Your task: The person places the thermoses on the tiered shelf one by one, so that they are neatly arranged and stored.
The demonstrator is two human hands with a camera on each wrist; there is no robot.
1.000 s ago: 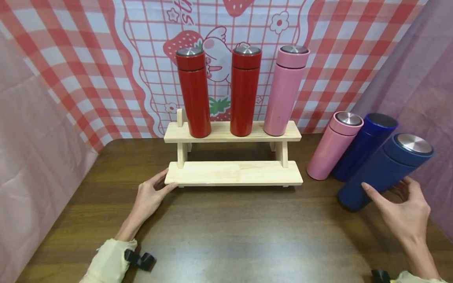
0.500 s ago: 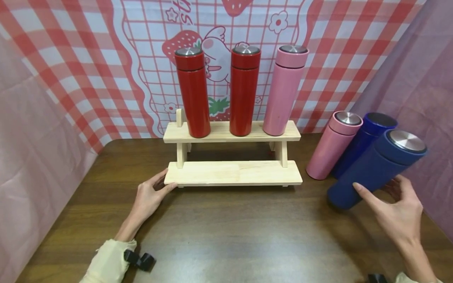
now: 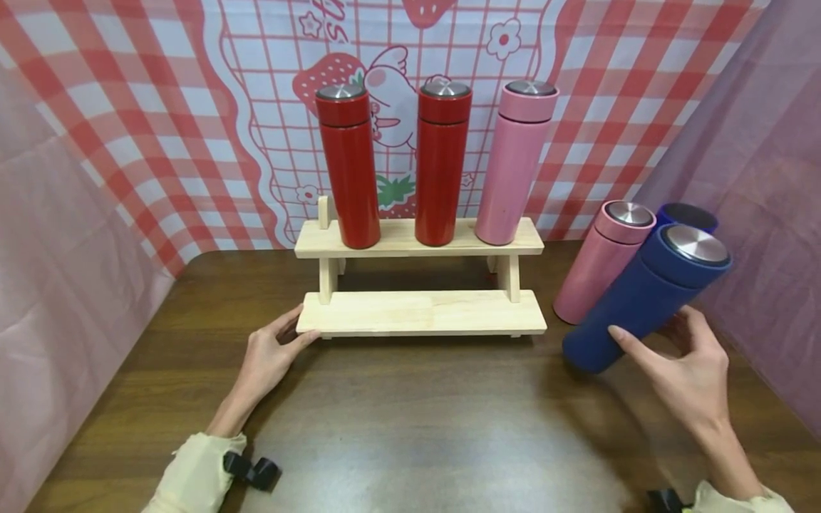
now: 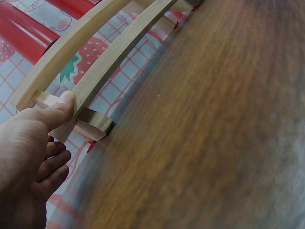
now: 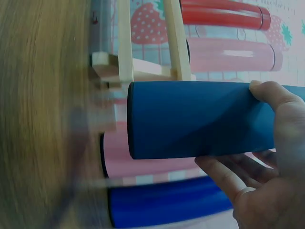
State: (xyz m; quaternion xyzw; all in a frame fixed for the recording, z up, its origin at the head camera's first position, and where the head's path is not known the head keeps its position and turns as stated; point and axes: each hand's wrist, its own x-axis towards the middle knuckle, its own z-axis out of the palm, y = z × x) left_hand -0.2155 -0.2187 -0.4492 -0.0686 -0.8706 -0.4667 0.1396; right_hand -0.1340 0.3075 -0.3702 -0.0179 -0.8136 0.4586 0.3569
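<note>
My right hand [image 3: 689, 374] grips a matte dark blue thermos flask [image 3: 641, 299] round its body. The flask leans to the right, and the right wrist view shows its base off the table. With thumb in front and fingers behind, my left hand [image 3: 271, 360] pinches the left end of the two-tier wooden stand [image 3: 417, 313]. On the stand's upper tier stand two red flasks [image 3: 349, 171] and a pink flask [image 3: 516, 167]. The lower tier is bare wood.
Behind the held flask, at the right, a second pink flask [image 3: 599, 267] and a glossy blue flask [image 5: 167, 202] stand on the brown wooden table [image 3: 410, 427]. A checked strawberry cloth [image 3: 167, 121] hangs behind.
My right hand has carried the dark blue flask to the left, toward the stand, and it now covers much of the glossy blue one. My left hand keeps its hold on the stand.
</note>
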